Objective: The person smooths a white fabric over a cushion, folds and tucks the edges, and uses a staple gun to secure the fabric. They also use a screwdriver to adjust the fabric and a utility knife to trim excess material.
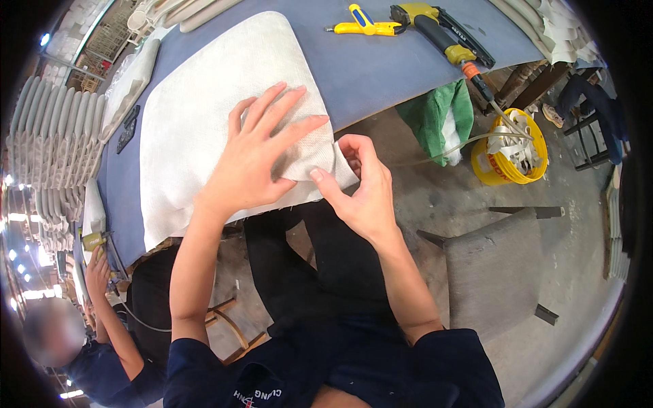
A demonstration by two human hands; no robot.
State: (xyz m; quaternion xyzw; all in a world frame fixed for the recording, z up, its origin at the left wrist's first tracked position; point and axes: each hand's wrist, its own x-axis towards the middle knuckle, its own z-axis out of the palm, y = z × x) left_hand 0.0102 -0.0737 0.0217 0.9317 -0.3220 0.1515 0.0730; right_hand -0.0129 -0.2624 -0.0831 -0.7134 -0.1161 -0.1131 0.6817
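At the tabletop's (354, 75) near edge, the left hand (252, 160) lies open on off-white upholstery fabric (218, 81) — right hand (367, 197) pinching its corner (345, 173).

White lettering (269, 393) — navy shirt (333, 357) | red lettering (501, 174) — yellow bucket (486, 163) | pale lettering (457, 39) — staple gun (435, 34)

Panel (211, 95) on table (340, 71) | stapler (431, 32) right of panel | scraps (522, 148), probably, in bucket (492, 168) on floor (578, 190)

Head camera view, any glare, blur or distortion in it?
Head view overall: fisheye curvature, black corners; head view, left: bright lights glare, a co-worker's head is blurred; head view, middle: left hand and right hand look fairly sharp.
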